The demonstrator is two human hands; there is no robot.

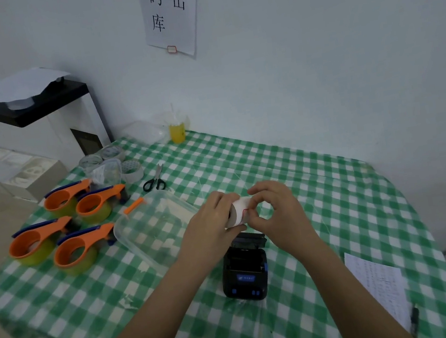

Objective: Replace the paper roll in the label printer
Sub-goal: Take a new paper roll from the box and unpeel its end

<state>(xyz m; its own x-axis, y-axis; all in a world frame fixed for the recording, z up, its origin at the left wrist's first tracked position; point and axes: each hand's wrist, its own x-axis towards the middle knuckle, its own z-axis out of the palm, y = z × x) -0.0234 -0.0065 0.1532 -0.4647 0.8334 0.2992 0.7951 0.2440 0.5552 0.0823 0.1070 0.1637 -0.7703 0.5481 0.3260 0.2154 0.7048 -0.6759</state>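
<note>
Fingers of both hands, left (217,220) and right (275,210), pinch a white paper roll (240,212) above the open label printer (243,268).

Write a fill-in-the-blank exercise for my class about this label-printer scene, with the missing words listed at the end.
1. The roll is held by ____ hands, above the printer.
2. The printer's lid stands ____.
3. The number of orange tape dispensers on the table is ____.
4. The scissors have ____ handles.

Missing words: both; open; four; black
</note>
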